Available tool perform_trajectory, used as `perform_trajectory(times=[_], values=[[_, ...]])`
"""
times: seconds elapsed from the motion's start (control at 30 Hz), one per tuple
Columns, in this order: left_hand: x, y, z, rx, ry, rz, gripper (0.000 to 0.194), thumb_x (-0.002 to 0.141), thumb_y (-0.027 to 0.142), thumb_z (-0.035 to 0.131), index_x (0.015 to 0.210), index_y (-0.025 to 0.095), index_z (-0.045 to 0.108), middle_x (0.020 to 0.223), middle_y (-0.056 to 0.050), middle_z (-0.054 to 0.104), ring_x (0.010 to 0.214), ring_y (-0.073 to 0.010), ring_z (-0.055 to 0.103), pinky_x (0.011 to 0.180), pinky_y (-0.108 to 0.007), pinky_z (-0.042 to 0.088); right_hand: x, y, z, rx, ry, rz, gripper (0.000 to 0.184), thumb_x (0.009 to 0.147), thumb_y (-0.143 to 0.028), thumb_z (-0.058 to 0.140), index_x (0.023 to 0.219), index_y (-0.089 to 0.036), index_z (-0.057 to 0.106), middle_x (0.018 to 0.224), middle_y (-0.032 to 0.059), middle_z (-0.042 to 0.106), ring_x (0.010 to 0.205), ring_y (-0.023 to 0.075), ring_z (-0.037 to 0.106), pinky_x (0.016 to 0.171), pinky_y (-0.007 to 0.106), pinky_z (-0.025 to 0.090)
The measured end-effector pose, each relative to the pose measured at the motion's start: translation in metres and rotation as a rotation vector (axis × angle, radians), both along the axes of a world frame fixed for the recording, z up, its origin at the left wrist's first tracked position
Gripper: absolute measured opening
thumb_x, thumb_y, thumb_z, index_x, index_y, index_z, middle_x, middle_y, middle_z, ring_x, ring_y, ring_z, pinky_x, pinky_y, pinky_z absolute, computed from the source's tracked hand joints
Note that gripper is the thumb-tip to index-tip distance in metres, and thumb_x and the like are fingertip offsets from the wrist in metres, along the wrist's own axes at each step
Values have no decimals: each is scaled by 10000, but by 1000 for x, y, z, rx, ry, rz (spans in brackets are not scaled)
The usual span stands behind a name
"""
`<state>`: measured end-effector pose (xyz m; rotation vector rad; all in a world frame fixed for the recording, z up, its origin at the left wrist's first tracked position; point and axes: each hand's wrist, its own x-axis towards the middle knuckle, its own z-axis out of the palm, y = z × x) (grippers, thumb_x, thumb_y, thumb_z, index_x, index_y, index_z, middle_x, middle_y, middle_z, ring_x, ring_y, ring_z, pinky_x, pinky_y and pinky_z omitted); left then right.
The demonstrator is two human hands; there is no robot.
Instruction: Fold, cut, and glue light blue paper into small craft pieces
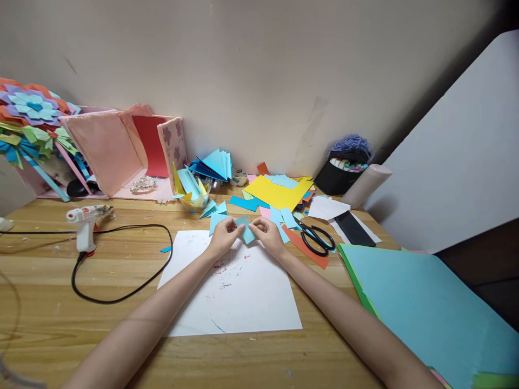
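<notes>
Center of frame: one small blue paper square (247,231), tilted, corner pointing down toward person, long axis near upright. Left hand (226,235) pinching left edge; right hand (265,233) pinching right edge. Beneath: one white sheet (243,302). Right of center: one pair of scissors (318,240). Left: one glue gun (85,229).

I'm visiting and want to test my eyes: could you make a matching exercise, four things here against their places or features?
1. Glue gun
2. Scissors
3. Light blue paper square
4. Purple yarn

A. Between left hand and right hand
B. Above the markers
C. Joined to a black cord
D. Has black handle loops

Pairs: 1-C, 2-D, 3-A, 4-B
</notes>
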<state>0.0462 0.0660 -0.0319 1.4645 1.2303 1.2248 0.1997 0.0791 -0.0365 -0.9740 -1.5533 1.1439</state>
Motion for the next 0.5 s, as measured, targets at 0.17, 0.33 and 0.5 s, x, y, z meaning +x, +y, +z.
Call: perform_trajectory(times=[0.17,0.33,0.5], values=[[-1,-2,1,32,54,-42,243,689,386,603,727,146,585,710,-12,602,667,-140,551,610,-234,421,2,-1,1,36,-23,66,183,741,-343,593,713,-163,571,677,7,577,624,128,550,572,236,424],[-1,-1,2,0,47,25,240,688,367,595,611,142,564,597,4,565,560,-117,503,525,-221,383,-1,0,-1,33,-52,110,162,740,-320,596,721,-158,596,690,18,608,635,131,568,578,240,429],[1,-1,1,17,22,160,239,693,358,584,588,149,534,524,34,493,487,-97,445,471,-212,341,-5,5,-2,-1,-25,149,129,731,-280,599,773,-159,610,757,35,651,699,144,606,643,259,465]])
